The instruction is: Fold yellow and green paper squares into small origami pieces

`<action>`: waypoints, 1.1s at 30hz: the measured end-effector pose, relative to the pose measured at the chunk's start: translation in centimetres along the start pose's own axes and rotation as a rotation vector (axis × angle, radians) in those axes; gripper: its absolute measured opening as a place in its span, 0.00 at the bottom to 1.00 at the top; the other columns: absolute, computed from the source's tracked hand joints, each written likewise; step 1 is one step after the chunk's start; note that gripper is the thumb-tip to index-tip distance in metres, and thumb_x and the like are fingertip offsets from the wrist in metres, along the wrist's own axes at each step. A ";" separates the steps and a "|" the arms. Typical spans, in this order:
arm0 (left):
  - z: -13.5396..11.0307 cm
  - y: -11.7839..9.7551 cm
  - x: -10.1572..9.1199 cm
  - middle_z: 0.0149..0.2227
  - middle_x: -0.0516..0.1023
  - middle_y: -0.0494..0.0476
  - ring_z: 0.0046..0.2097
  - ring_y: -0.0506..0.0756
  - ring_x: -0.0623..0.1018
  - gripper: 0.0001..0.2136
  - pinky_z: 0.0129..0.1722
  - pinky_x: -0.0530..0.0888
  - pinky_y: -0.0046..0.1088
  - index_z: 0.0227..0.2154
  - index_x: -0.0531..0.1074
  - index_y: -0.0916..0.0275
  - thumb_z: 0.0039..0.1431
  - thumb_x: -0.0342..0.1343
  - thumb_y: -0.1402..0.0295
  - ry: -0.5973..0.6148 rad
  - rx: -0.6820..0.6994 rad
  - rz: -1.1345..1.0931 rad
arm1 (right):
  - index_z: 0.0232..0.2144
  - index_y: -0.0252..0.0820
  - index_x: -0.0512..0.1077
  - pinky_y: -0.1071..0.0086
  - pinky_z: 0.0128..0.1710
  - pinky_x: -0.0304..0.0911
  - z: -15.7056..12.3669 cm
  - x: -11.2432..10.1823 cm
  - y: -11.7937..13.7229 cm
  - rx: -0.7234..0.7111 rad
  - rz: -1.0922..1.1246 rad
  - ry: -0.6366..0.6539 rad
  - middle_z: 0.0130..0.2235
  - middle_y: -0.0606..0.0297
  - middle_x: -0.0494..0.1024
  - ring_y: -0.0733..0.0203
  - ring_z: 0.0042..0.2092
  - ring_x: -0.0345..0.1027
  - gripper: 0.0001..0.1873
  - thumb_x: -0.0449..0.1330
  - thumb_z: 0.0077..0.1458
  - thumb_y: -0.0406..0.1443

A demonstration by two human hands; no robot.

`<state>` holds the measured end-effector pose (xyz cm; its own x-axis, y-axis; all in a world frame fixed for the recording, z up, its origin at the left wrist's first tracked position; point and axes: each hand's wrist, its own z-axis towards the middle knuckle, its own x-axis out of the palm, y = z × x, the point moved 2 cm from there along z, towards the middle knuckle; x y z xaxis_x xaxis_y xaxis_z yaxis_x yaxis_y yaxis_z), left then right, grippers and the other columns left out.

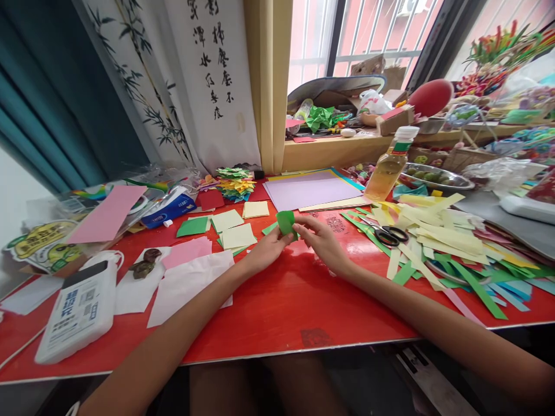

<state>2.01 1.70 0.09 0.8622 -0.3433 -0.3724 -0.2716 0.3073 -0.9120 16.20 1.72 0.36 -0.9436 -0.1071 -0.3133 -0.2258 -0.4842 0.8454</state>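
A small piece of green paper (285,221) is held up above the red table, its surface slightly curved. My left hand (269,249) pinches it at the lower edge. On the other side, the fingers of my right hand (319,238) close on its right edge. Behind my left hand lie stacks of small paper squares: cream squares (238,237), a green square (192,227) and another cream stack (255,209). Farther back rises a pile of folded green and yellow paper pieces (235,184).
Black-handled scissors (391,236) lie beside a heap of paper strips (451,231) on the right. A bottle (388,167) stands behind them, near lilac paper sheets (310,189). At left are a white box (78,312), white paper (186,289) and pink paper (108,214).
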 end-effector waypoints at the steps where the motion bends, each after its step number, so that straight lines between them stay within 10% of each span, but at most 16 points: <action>1: 0.0 0.1 0.0 0.48 0.70 0.56 0.48 0.55 0.70 0.18 0.50 0.65 0.34 0.50 0.62 0.59 0.59 0.45 0.59 0.011 0.004 -0.016 | 0.39 0.42 0.71 0.73 0.29 0.59 0.0 0.0 0.1 -0.003 -0.018 0.006 0.36 0.63 0.73 0.63 0.35 0.65 0.13 0.51 0.56 0.41; 10: -0.3 -0.3 -0.3 0.39 0.73 0.56 0.38 0.54 0.72 0.19 0.39 0.69 0.30 0.45 0.66 0.61 0.55 0.49 0.55 -0.011 -0.040 0.167 | 0.25 0.39 0.66 0.73 0.25 0.53 0.0 0.2 -0.3 0.015 -0.067 0.004 0.22 0.69 0.64 0.67 0.25 0.57 0.10 0.52 0.55 0.38; 33: -0.4 -1.5 -1.4 0.25 0.69 0.51 0.24 0.47 0.68 0.11 0.25 0.67 0.22 0.34 0.70 0.65 0.52 0.55 0.62 -0.291 0.078 -0.134 | 0.34 0.38 0.70 0.75 0.20 0.53 -0.5 0.5 0.3 0.032 0.137 0.103 0.23 0.69 0.67 0.72 0.20 0.58 0.13 0.50 0.57 0.40</action>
<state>1.03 1.38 1.91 0.9772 -0.1208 -0.1748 -0.1233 0.3478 -0.9294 15.73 1.09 0.25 -0.9365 -0.2597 -0.2355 -0.1056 -0.4314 0.8959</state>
